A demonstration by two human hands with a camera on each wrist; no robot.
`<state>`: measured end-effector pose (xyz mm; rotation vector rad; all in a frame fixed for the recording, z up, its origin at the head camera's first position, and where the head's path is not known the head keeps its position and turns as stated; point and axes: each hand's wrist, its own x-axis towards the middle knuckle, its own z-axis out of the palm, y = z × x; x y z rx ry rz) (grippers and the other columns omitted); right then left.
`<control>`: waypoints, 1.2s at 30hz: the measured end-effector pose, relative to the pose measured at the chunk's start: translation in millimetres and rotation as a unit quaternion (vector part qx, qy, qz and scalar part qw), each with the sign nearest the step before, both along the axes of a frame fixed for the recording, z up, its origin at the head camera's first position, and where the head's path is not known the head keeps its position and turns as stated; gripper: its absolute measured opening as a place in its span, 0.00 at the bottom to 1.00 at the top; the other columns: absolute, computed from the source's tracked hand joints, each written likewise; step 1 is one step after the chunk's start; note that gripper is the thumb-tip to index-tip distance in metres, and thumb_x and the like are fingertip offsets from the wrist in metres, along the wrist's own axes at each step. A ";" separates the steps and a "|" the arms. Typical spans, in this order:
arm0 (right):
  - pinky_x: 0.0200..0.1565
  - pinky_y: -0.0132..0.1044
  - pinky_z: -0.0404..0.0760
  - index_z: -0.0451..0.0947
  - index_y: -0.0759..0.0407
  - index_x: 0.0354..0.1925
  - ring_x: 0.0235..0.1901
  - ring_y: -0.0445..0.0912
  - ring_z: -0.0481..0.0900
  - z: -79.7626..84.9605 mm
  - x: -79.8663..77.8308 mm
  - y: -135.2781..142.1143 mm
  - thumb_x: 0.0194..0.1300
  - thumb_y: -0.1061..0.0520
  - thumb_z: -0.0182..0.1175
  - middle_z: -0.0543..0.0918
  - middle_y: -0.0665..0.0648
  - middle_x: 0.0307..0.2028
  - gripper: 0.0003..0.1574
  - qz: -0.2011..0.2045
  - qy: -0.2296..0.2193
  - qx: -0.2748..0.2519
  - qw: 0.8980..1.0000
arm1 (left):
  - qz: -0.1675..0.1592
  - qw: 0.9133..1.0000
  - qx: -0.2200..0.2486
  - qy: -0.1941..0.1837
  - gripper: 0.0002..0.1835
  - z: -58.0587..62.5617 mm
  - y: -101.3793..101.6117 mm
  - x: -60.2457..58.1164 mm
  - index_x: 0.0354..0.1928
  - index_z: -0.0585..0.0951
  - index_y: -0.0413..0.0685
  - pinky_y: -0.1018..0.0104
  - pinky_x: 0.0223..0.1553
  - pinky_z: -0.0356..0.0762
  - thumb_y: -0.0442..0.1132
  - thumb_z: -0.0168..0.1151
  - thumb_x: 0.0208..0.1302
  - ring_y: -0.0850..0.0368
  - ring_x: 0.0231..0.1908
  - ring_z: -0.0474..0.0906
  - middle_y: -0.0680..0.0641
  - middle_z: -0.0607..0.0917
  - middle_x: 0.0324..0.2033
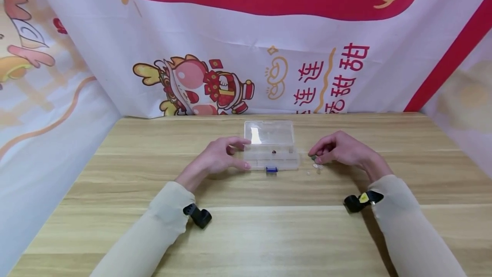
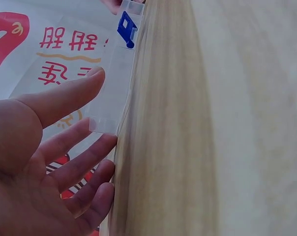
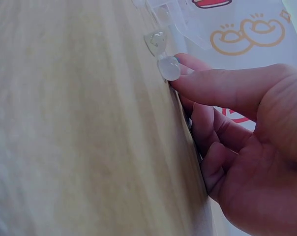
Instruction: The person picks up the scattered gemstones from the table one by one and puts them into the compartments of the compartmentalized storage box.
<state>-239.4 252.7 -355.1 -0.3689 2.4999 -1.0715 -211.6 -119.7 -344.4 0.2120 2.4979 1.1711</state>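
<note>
A clear plastic box [image 1: 251,163] with a blue latch [image 1: 271,169] lies with its lid [image 1: 269,132] raised at the back. My left hand [image 1: 224,155] rests around the box's left end, thumb by the front corner and forefinger by the lid; in the left wrist view its fingers are nearly straight. Inside the box is a small dark red bead [image 1: 274,152]. Right of the box, my right hand [image 1: 342,151] pinches a small dark green piece [image 1: 314,157] between thumb and forefinger, mostly hidden in the right wrist view. A round whitish bead [image 3: 169,69] lies by the thumb tip.
A clear triangular piece [image 3: 155,42] lies beside the round bead. Another tiny clear piece [image 1: 308,173] is on the wooden table [image 1: 265,234] near the box. A printed cloth [image 1: 238,33] hangs along the table's back edge, with more cloth at both sides.
</note>
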 end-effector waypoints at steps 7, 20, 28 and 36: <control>0.44 0.34 0.77 0.90 0.57 0.48 0.41 0.48 0.77 0.7 2.4 -2.4 0.66 0.58 0.74 0.89 0.56 0.43 0.12 -0.001 0.005 0.012 1.000 | -0.003 1.000 -0.002 0.007 0.35 -2.3 -0.8 -0.1 0.69 0.80 0.67 0.44 0.69 0.71 0.47 0.81 0.59 0.47 0.65 0.74 0.52 0.82 0.67; 0.51 0.42 0.73 0.88 0.55 0.49 0.46 0.51 0.75 7.8 4.4 -15.0 0.72 0.56 0.68 0.86 0.57 0.45 0.09 0.012 0.039 0.047 0.998 | 0.006 1.000 0.010 -0.006 0.36 -0.3 -2.2 1.6 0.69 0.80 0.69 0.47 0.67 0.71 0.47 0.82 0.57 0.48 0.64 0.74 0.53 0.81 0.67; 0.49 0.42 0.75 0.85 0.55 0.52 0.48 0.53 0.75 15.5 7.7 -22.3 0.78 0.52 0.61 0.84 0.59 0.48 0.12 -0.023 0.049 0.054 0.997 | -0.005 1.000 0.018 -0.012 0.39 -0.4 -4.8 -0.1 0.72 0.78 0.67 0.45 0.70 0.69 0.46 0.82 0.57 0.46 0.67 0.73 0.51 0.79 0.69; 0.47 0.41 0.79 0.85 0.57 0.55 0.46 0.53 0.77 20.9 11.4 -29.6 0.79 0.51 0.60 0.85 0.60 0.48 0.15 -0.049 0.066 0.020 0.996 | -0.014 1.000 0.018 -0.009 0.38 0.9 -2.1 1.0 0.72 0.78 0.67 0.44 0.71 0.69 0.46 0.81 0.58 0.46 0.67 0.73 0.50 0.79 0.69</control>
